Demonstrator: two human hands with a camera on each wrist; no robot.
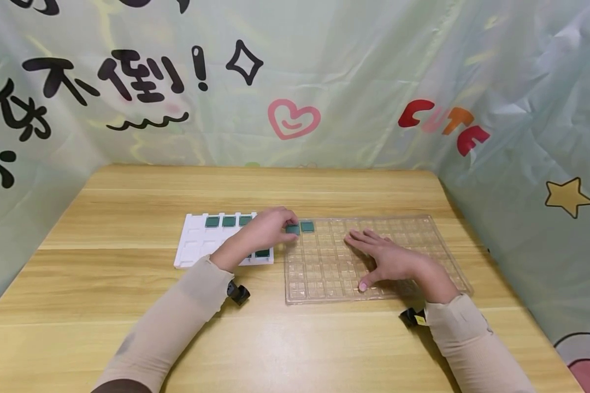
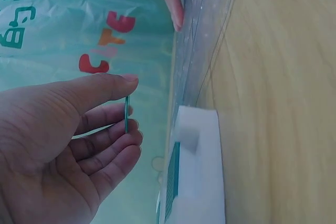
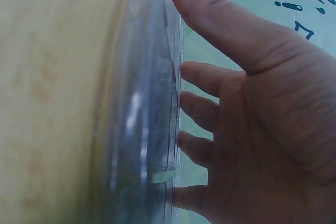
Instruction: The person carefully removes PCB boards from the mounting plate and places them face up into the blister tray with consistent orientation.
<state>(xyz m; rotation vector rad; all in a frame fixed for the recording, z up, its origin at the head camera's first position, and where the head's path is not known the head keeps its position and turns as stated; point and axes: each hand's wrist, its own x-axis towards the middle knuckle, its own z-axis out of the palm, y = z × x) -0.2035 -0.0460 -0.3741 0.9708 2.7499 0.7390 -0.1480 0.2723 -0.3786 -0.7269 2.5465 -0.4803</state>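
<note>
My left hand (image 1: 265,228) pinches a thin green square chip (image 1: 292,230) between thumb and fingers, over the left end of a clear plastic tray (image 1: 291,299). In the left wrist view this chip (image 2: 126,116) appears edge-on, apart from the trays. Another green chip (image 1: 307,226) lies in a top-row pocket of the clear tray. With fingers spread, my right hand (image 1: 390,262) rests on the clear tray; its fingertips touch the tray's top in the right wrist view. Left of the clear tray lies a white tray (image 1: 190,225) with several green chips (image 1: 228,221), partly hidden by my left hand and forearm.
Both trays lie on a wooden table (image 1: 128,218), the clear one divided into rows of small pockets. Printed fabric (image 1: 354,65) hangs behind the table and along its sides. Small black devices (image 1: 238,293) sit at both wrists.
</note>
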